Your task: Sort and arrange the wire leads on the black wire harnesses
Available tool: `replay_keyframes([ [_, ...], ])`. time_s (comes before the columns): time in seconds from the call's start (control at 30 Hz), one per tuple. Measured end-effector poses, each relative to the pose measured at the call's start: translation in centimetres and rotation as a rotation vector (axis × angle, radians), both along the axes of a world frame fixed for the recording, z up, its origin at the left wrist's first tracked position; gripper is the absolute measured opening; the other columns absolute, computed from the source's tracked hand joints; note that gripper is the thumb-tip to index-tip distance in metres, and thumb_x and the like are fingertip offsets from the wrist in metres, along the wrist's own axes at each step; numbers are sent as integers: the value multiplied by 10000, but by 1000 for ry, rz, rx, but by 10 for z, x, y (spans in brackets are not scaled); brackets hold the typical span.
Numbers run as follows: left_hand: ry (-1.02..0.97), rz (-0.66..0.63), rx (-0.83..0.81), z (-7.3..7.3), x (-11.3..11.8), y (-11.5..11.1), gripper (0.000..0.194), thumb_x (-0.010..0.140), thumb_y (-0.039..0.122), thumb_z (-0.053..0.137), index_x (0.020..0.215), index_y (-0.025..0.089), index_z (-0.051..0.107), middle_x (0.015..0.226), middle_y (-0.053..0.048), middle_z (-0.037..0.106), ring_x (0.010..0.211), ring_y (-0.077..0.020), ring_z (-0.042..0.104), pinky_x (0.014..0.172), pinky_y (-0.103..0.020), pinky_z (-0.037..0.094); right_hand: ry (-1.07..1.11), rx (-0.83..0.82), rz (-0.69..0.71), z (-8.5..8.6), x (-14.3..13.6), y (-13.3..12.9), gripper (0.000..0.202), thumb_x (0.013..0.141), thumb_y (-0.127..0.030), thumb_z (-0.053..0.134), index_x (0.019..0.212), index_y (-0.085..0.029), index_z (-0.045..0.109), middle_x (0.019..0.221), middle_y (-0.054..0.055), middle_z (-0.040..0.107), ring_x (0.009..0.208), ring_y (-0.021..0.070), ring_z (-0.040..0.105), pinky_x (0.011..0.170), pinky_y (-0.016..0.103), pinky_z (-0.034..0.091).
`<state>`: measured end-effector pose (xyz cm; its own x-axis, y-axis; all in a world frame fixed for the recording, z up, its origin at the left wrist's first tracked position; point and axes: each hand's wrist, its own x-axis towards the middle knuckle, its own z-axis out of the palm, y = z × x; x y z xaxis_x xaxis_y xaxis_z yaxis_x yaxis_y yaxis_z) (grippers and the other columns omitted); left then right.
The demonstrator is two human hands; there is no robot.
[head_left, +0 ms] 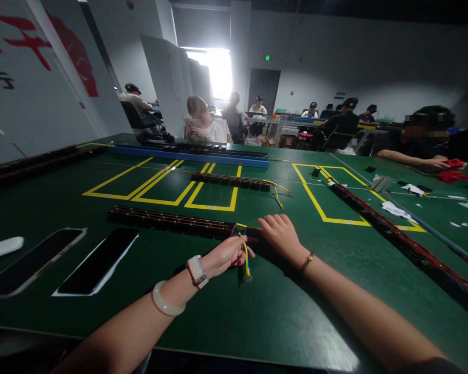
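Note:
A long black strip with thin copper-coloured lines (171, 220) lies across the green table in front of me. At its right end, my left hand (228, 254) is closed around a bundle of wires (246, 259), mostly yellow, with a little blue and black showing. The wire ends hang below the fingers, with metal tips. Just to the right, my right hand (281, 234) has its fingers bent down close to the strip's end. Whatever its fingertips hold is hidden; a thin dark piece shows between the two hands.
Two dark flat phone-like slabs (99, 262) lie at the left. A second strip (230, 181) with yellow wires rests farther back, before a blue rail (187, 154). Along the right runs a long strip with red wires (398, 236). Scraps of white paper (400, 210) lie beyond. Other people sit around.

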<state>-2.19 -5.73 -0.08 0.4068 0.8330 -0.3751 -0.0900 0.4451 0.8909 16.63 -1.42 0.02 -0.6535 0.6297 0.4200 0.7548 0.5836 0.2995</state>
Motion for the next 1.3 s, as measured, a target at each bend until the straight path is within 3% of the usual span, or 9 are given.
replay_keyframes([
  [0.13,-96,48,-36,-3,1,1,255,955,288,336,945,127,533,679,-7,569,449,-39,419,450,-181,280,-116,59,429,-2,0,-8,217,961,-210,407,1095,-205,577,981,44,630,814,148,519,816,315,341],
  [0.2,-132,69,-48,-5,0,2,200,940,282,393,939,142,535,673,15,539,470,-37,435,449,-169,287,-145,72,560,-4,-2,-8,227,959,-168,399,1104,-202,571,1023,45,631,852,139,533,831,314,356],
  [0.43,-152,15,-60,-10,0,4,203,936,346,397,831,178,441,559,75,416,368,-23,319,387,-164,205,-164,34,624,0,-5,-6,266,958,-151,389,1172,-163,547,1005,61,652,864,138,575,811,320,422],
  [0.6,-184,-5,-37,-9,0,4,206,907,354,421,823,170,458,579,57,453,388,-36,361,402,-175,248,-186,-109,667,9,-7,-2,262,966,-150,364,1086,-152,598,1065,85,646,986,148,570,907,342,419],
  [0.77,-255,-57,-59,-14,-5,5,307,901,370,316,808,137,494,609,-31,549,464,-95,479,478,-221,349,157,-334,639,19,-11,6,241,956,-241,436,1087,-168,624,986,78,658,918,138,585,826,290,449],
  [0.93,-197,-53,-19,-18,-5,4,182,843,219,413,793,106,547,721,-83,613,532,-92,507,520,-220,354,389,-384,469,29,-46,15,215,925,-296,509,979,-163,669,932,67,678,891,146,595,801,268,424],
  [1.13,-167,-8,-40,-20,-2,5,128,808,144,438,780,132,563,678,-41,589,558,-104,510,545,-228,368,214,-283,319,32,-102,23,182,894,-326,569,884,-190,690,811,28,666,776,145,536,719,260,332],
  [1.3,-159,3,-76,-26,-2,8,187,830,130,398,822,123,584,642,-32,576,536,-102,474,537,-228,360,79,-255,240,29,-118,21,220,925,-295,515,830,-185,679,828,36,653,803,160,513,726,276,317],
])
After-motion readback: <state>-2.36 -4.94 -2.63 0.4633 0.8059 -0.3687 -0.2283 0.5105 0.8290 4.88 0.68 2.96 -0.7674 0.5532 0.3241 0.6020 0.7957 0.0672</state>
